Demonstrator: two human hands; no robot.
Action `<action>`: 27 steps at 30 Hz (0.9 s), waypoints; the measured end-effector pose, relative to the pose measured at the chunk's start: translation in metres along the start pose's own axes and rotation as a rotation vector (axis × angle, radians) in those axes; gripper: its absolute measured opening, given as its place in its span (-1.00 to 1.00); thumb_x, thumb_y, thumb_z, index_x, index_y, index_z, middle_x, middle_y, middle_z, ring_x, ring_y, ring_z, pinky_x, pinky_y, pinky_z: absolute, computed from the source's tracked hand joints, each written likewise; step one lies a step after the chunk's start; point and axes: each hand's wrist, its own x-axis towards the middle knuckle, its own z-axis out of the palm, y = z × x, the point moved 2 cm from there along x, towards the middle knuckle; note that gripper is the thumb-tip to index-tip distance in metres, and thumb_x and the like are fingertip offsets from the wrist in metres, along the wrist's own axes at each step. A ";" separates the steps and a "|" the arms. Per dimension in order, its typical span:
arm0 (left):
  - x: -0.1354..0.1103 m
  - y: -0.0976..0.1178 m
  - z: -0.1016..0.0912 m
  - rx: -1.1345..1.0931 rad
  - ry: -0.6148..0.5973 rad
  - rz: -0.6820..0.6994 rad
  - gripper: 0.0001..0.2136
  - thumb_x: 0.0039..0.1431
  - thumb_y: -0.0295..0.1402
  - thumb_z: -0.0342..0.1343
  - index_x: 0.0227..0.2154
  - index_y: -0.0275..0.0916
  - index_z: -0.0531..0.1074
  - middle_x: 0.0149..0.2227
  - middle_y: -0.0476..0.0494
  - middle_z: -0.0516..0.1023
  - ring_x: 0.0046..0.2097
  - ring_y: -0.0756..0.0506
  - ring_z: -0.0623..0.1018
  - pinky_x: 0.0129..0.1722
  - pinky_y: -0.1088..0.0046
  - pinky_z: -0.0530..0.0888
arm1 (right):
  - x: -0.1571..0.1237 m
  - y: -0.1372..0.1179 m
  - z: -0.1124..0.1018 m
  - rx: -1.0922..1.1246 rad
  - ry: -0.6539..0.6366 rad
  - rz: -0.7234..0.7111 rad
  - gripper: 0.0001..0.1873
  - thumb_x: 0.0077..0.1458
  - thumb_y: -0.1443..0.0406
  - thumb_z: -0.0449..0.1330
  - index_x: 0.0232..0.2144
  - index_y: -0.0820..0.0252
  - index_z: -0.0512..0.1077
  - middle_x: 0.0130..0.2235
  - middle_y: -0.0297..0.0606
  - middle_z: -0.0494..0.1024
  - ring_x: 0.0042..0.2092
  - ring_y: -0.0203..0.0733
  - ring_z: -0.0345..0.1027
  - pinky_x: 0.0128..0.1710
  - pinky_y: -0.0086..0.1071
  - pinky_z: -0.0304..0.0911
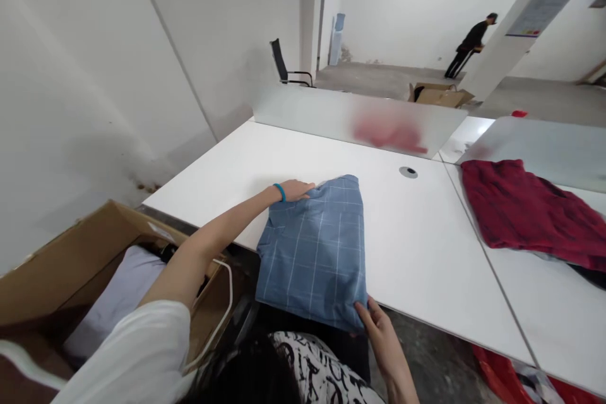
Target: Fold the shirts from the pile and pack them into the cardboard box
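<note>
A folded blue garment with a thin white check (317, 246) lies on the white table (213, 177), its near part hanging over the front edge. My left hand (296, 190), with a teal band on the wrist, rests at the garment's far left corner with its fingers stretched out along the fabric. At the near right corner, my right hand (379, 325) pinches the cloth between thumb and fingers. The garment's underside is hidden.
A cardboard box (89, 227) with pale cloth inside stands at the left. Dark red clothing (530, 214) lies on the adjoining table. A frosted partition (303, 110) borders the far edge. Beyond it are a chair (280, 62), an open carton (440, 96) and a person (468, 47).
</note>
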 end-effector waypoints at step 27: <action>-0.530 -0.159 0.026 0.173 0.394 -1.235 -0.70 0.19 -0.24 0.10 -0.23 -0.44 0.30 -0.49 0.11 0.48 -0.42 0.07 0.44 -0.34 0.61 0.32 | 0.063 -0.048 0.374 -0.979 -0.985 -0.649 -0.89 0.23 0.35 -0.08 -0.25 0.22 0.23 -0.41 -0.27 0.47 -0.49 -0.31 0.42 -0.58 -0.55 0.23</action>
